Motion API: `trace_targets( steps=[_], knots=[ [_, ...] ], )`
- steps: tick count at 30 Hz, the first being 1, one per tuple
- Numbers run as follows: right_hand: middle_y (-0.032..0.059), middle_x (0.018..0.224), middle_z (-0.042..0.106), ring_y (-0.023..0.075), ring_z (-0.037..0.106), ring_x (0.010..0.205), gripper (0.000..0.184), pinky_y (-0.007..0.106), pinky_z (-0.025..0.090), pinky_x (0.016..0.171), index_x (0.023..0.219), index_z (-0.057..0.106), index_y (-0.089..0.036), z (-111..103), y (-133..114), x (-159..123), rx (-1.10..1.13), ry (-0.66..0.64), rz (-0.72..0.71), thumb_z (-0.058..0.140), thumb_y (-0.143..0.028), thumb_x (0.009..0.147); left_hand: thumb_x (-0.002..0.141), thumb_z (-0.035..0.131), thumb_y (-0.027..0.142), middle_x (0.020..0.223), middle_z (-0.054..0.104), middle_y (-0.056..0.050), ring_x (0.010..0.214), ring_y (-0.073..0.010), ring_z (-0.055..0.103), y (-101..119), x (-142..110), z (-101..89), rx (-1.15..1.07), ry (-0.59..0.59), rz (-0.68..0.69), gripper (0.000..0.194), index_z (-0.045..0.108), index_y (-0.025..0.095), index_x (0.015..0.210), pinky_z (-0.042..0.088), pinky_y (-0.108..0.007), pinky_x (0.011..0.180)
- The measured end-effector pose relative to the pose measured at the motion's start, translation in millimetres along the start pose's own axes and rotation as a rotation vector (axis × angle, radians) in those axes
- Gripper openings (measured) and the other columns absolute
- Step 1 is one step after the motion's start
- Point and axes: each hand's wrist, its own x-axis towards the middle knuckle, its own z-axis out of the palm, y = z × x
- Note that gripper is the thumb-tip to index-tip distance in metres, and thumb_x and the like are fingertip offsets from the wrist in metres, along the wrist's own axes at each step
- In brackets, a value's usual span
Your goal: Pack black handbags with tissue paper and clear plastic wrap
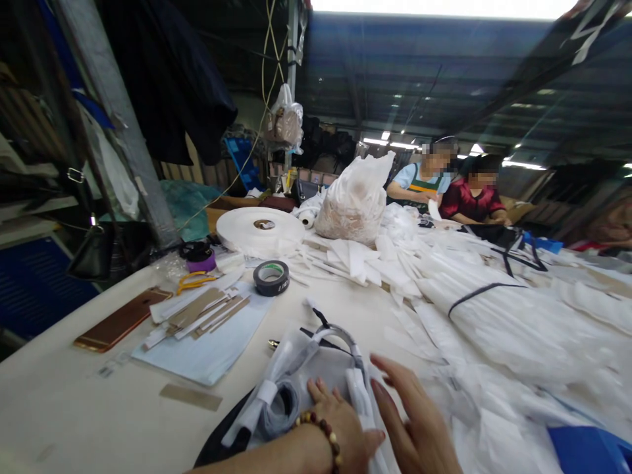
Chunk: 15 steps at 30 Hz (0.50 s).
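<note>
My left hand (340, 421), with a bead bracelet on the wrist, lies curled on a folded white fabric piece (316, 368) at the table's near edge, fingers pressed onto the cloth. Beside it my right hand (415, 421) rests with fingers stretched out flat, touching a white strip (363, 401) of that piece. A grey band (345, 339) and a black cord curl over the fabric's top. Dark cloth (222, 441) shows under the piece.
A tape roll (271, 277), a large white ribbon reel (260, 230), yellow snips (193, 282), a phone (123, 319) and paper strips (207, 316) lie at left. White garments (494, 316) pile at right. Behind a plastic bag (355, 201), two people (444, 184) work.
</note>
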Motion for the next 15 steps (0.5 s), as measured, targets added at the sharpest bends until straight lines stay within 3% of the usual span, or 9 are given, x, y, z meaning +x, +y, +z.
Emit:
trace_targets(
  steps=[1, 3, 6, 8, 10, 15],
  knots=[
    [0.0108, 0.121, 0.055, 0.0268, 0.049, 0.114, 0.037, 0.046, 0.039, 0.099, 0.119, 0.053, -0.022, 8.9, -3.8, 30.4, -0.064, -0.065, -0.100, 0.034, -0.034, 0.089, 0.074, 0.047, 0.051, 0.139, 0.016, -0.035, 0.130, -0.0505, 0.000, 4.2, -3.6, -4.2, 0.037, -0.014, -0.044, 0.090, 0.024, -0.013, 0.132, -0.003, -0.067, 0.100],
    [0.0151, 0.120, 0.055, 0.0274, 0.048, 0.115, 0.038, 0.046, 0.035, 0.101, 0.120, 0.053, -0.014, 30.7, -9.1, 86.2, -0.152, -0.245, -0.172, 0.039, -0.024, 0.087, 0.074, 0.049, 0.054, 0.140, 0.011, -0.034, 0.132, -0.0472, 0.003, 8.7, -7.2, -9.1, 0.086, -0.011, -0.149, 0.091, 0.022, -0.010, 0.134, 0.013, -0.065, 0.101],
    [0.0118, 0.126, 0.052, 0.0272, 0.042, 0.122, 0.034, 0.043, 0.033, 0.102, 0.112, 0.061, -0.020, 60.9, -5.2, 138.8, -0.151, -0.413, -0.230, 0.050, -0.016, 0.080, 0.072, 0.052, 0.058, 0.141, 0.013, -0.031, 0.133, -0.0429, 0.006, 4.8, -1.0, -5.3, 0.122, 0.002, -0.178, 0.094, 0.025, -0.006, 0.135, 0.027, -0.057, 0.100],
    [0.0084, 0.120, 0.057, 0.0251, 0.045, 0.120, 0.029, 0.039, 0.035, 0.101, 0.103, 0.065, -0.023, 70.2, 6.7, 152.4, -0.123, -0.507, -0.246, 0.053, -0.015, 0.078, 0.068, 0.054, 0.063, 0.141, 0.017, -0.029, 0.132, -0.0440, 0.009, -1.6, 7.2, 2.3, 0.089, 0.045, -0.155, 0.098, 0.028, -0.004, 0.134, 0.031, -0.057, 0.098],
    [0.0063, 0.104, 0.064, 0.0212, 0.055, 0.104, 0.024, 0.034, 0.041, 0.093, 0.098, 0.065, -0.023, 69.3, 22.4, 156.2, -0.076, -0.566, -0.225, 0.051, -0.018, 0.080, 0.069, 0.050, 0.065, 0.140, 0.021, -0.028, 0.131, -0.0454, 0.014, -7.4, 13.5, 9.6, 0.036, 0.121, -0.132, 0.094, 0.033, -0.002, 0.133, 0.035, -0.060, 0.093],
    [0.0033, 0.083, 0.064, 0.0178, 0.060, 0.078, 0.018, 0.032, 0.046, 0.077, 0.091, 0.061, -0.019, 58.1, 49.2, 153.6, 0.098, -0.534, -0.016, 0.049, -0.021, 0.077, 0.074, 0.044, 0.064, 0.137, 0.023, -0.029, 0.129, -0.0463, 0.020, -11.2, 13.2, 13.6, 0.002, 0.167, -0.091, 0.088, 0.034, -0.002, 0.132, 0.036, -0.066, 0.085]
  ],
)
